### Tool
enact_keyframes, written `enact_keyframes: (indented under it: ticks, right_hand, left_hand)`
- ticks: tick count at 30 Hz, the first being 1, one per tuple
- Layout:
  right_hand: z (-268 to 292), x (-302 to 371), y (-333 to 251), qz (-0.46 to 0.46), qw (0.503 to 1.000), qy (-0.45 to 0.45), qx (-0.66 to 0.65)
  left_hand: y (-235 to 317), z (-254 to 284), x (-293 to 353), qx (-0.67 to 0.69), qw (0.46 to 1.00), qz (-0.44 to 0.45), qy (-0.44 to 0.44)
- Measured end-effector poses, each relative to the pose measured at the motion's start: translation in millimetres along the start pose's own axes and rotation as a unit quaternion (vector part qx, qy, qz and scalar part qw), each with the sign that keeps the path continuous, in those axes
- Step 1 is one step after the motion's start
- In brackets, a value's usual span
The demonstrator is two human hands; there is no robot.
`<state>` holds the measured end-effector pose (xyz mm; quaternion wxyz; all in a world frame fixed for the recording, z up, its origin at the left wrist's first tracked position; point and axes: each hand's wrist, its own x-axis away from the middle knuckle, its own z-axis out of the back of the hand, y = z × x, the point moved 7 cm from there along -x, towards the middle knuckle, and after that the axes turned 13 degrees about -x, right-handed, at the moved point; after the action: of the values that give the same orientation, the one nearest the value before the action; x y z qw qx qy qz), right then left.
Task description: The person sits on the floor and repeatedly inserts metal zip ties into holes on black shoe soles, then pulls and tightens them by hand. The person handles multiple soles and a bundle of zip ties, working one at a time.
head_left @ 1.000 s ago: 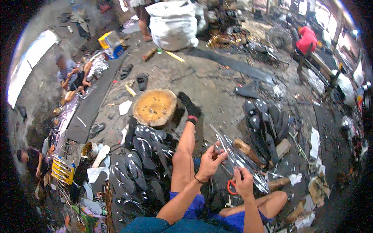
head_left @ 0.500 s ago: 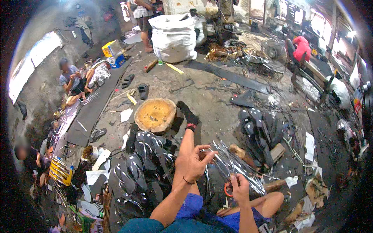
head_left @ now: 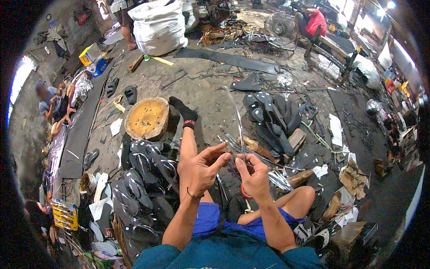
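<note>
My right hand (head_left: 254, 175) pinches a thin, shiny clear-silver strip (head_left: 239, 121) between thumb and fingertips; its long end rises away from me. Close beside it, my left hand (head_left: 199, 170) is curled, thumb and forefinger drawn together toward the strip's near end. What lies between those left fingertips is too small to make out. An orange-red loop (head_left: 245, 192), like a scissors handle, shows against my right palm. Beyond the right hand lies a bundle of silvery strips (head_left: 280, 180). Black thong sandals (head_left: 136, 188) are piled left of my legs.
A round wooden block (head_left: 147, 117) stands near my socked foot (head_left: 184, 110). More black sandals (head_left: 264, 112) are heaped ahead to the right. Farther off are a large white sack (head_left: 159, 29), a fan (head_left: 280, 24), a seated person (head_left: 47, 101) at left and someone in red (head_left: 316, 22).
My hands have come together, and a single strip now stands up from the right hand, apart from the bundle. The view has swung, shifting the surroundings left and up.
</note>
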<state>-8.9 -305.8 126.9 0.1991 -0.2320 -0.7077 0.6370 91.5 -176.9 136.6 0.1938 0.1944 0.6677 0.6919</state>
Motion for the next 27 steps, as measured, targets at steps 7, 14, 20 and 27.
enact_keyframes:
  ticks: [7,14,20,27]
  right_hand:
    - [-5,-2,-35,0.087,0.995,-0.039,0.016]
    - [-8,2,-52,0.151,0.982,-0.081,0.079]
    - [-7,4,-67,0.217,0.969,-0.053,0.11]
    - [-2,-2,-52,0.093,0.988,-0.121,0.037]
  left_hand:
    - [32,4,-6,-0.014,0.999,-0.043,0.022]
    - [45,4,-8,-0.065,0.995,-0.072,-0.009]
    - [54,5,-8,-0.047,0.996,-0.073,-0.001]
    - [57,9,-8,-0.058,0.994,-0.086,-0.02]
